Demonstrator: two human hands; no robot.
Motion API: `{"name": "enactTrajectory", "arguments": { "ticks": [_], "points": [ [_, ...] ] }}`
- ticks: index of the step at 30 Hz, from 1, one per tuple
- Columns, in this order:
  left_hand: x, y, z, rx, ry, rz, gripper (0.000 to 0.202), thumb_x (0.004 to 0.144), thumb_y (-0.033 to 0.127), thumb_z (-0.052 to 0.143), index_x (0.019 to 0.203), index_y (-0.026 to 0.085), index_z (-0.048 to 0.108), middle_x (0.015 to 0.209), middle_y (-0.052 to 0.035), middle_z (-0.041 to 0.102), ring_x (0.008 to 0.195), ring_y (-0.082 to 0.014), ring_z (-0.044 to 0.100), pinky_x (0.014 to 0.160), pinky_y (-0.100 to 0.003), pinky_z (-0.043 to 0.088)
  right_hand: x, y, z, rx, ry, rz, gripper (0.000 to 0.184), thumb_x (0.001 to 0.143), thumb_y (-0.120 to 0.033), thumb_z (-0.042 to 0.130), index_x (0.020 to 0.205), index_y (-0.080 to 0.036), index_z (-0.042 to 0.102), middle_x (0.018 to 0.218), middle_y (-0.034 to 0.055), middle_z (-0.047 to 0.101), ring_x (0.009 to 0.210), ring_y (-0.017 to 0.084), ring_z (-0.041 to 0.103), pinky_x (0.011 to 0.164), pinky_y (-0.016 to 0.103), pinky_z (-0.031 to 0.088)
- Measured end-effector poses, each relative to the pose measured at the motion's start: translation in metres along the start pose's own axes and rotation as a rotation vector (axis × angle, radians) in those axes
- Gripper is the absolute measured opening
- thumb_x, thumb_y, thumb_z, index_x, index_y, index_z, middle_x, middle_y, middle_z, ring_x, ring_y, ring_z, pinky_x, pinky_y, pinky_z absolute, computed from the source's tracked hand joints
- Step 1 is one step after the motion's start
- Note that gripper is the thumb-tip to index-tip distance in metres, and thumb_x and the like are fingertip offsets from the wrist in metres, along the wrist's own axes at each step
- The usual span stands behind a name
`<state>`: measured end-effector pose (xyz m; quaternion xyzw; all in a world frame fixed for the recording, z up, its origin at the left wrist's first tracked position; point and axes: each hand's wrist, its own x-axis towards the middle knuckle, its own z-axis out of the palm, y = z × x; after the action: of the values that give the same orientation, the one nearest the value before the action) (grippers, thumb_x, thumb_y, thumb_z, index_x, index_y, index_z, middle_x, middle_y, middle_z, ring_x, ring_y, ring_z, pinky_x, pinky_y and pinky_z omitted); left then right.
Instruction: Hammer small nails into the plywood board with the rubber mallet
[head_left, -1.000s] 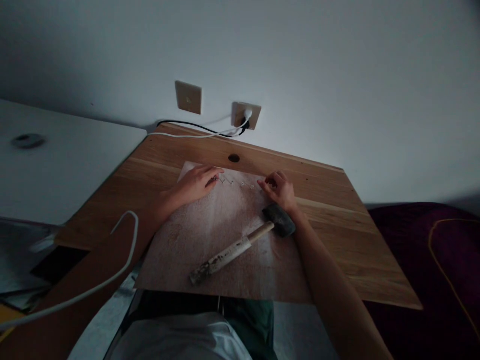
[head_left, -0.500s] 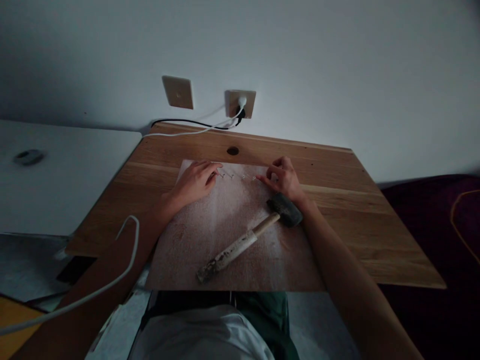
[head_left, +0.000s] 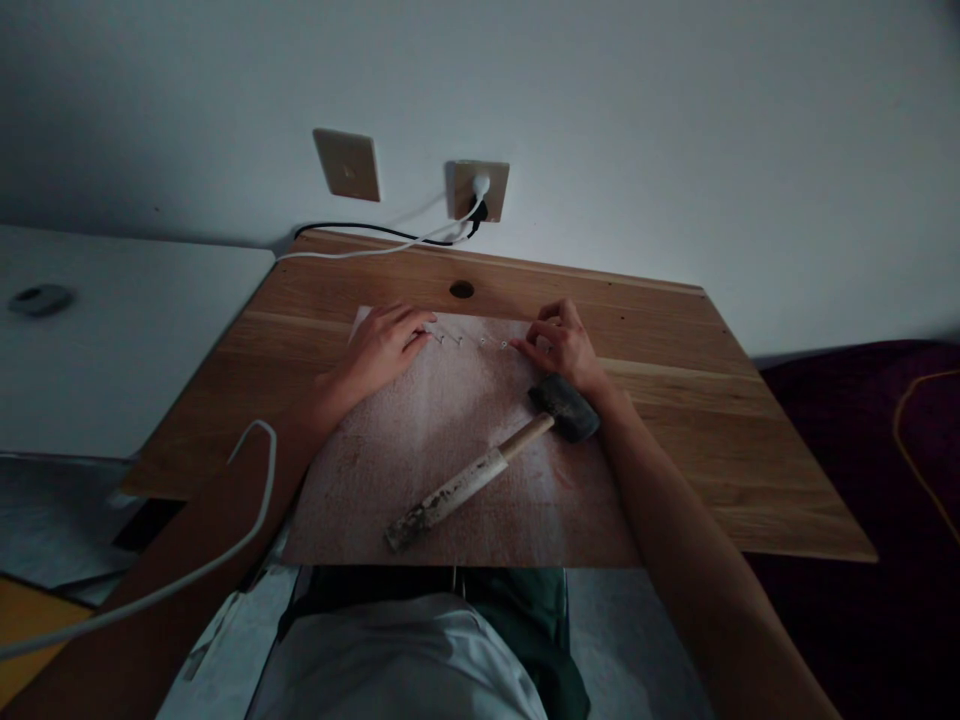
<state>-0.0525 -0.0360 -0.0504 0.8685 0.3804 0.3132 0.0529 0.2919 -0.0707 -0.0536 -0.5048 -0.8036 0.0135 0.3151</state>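
Note:
A thin reddish-brown board lies on the wooden tabletop, reaching over its front edge. Several small nails or screws stand in a row near its far edge; which kind they are is too small to tell. My left hand rests at the left end of the row, thumb and forefinger closed beside the leftmost one. At the right end my right hand has its fingers curled, one fingertip close to the nearest piece. What either pinch holds is hidden. A black-headed mallet lies diagonally on the board, its head against my right wrist.
The wooden tabletop has a round hole behind the board. A wall socket carries plugs with a black and a white cable. To the left stands a white surface; a white cable loops over my left forearm.
The whole view has shifted slightly, with everything sitting a little higher and further left. My hands keep nearly the same places along the row, and the mallet has stayed put on the board.

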Motion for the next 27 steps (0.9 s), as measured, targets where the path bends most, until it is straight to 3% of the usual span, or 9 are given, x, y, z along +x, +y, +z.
{"name": "enactTrajectory", "arguments": {
  "ticks": [7, 11, 17, 20, 23, 27],
  "points": [
    [0.0004, 0.0034, -0.0007, -0.048, 0.050, 0.130, 0.014, 0.108, 0.029, 0.064, 0.101, 0.022, 0.074, 0.093, -0.0042, 0.077, 0.094, -0.0225, 0.071, 0.093, -0.039, 0.055, -0.0004, 0.0035, 0.0013, 0.007, 0.025, 0.006, 0.046, 0.103, -0.061, 0.066, 0.084, -0.021, 0.077, 0.116, 0.0141, 0.061, 0.109, 0.032, 0.068, 0.096, 0.049, 0.059],
    [-0.0012, 0.0061, -0.0010, -0.055, 0.004, 0.179, 0.013, 0.107, 0.030, 0.064, 0.107, 0.022, 0.074, 0.096, -0.0046, 0.076, 0.097, -0.0231, 0.070, 0.095, -0.040, 0.054, -0.0007, 0.0051, -0.0002, 0.017, 0.025, 0.035, 0.043, 0.099, -0.062, 0.073, 0.082, -0.022, 0.076, 0.115, 0.0133, 0.063, 0.107, 0.032, 0.068, 0.095, 0.050, 0.060],
    [-0.0005, 0.0066, -0.0011, -0.035, -0.010, 0.144, 0.022, 0.107, 0.031, 0.063, 0.123, 0.021, 0.075, 0.116, -0.0094, 0.076, 0.115, -0.0273, 0.069, 0.106, -0.046, 0.054, -0.0012, 0.0055, 0.0011, 0.052, 0.038, 0.033, 0.030, 0.096, -0.048, 0.077, 0.079, -0.023, 0.076, 0.117, 0.0125, 0.065, 0.108, 0.031, 0.069, 0.095, 0.046, 0.060],
    [0.0000, 0.0064, -0.0007, -0.058, -0.044, 0.204, 0.028, 0.109, 0.027, 0.059, 0.131, 0.021, 0.075, 0.125, -0.0099, 0.078, 0.118, -0.0268, 0.069, 0.107, -0.046, 0.053, -0.0010, 0.0053, 0.0006, 0.072, 0.041, 0.037, 0.023, 0.094, -0.041, 0.078, 0.080, -0.023, 0.077, 0.117, 0.0120, 0.066, 0.110, 0.030, 0.069, 0.099, 0.046, 0.059],
    [0.0000, 0.0059, 0.0001, -0.056, -0.062, 0.268, 0.031, 0.110, 0.020, 0.053, 0.130, 0.021, 0.077, 0.124, -0.0085, 0.081, 0.115, -0.0254, 0.070, 0.105, -0.044, 0.054, -0.0005, 0.0048, -0.0023, 0.097, 0.029, 0.037, 0.017, 0.092, -0.038, 0.080, 0.084, -0.023, 0.081, 0.116, 0.0115, 0.067, 0.111, 0.031, 0.070, 0.098, 0.046, 0.060],
    [0.0013, 0.0055, 0.0005, -0.041, -0.078, 0.254, 0.034, 0.108, 0.013, 0.053, 0.127, 0.025, 0.079, 0.120, -0.0057, 0.082, 0.114, -0.0241, 0.070, 0.103, -0.042, 0.054, -0.0004, 0.0033, -0.0081, 0.117, -0.026, 0.048, 0.017, 0.093, -0.039, 0.079, 0.092, -0.024, 0.086, 0.113, 0.0110, 0.069, 0.109, 0.031, 0.071, 0.097, 0.046, 0.060]
  ]
}}
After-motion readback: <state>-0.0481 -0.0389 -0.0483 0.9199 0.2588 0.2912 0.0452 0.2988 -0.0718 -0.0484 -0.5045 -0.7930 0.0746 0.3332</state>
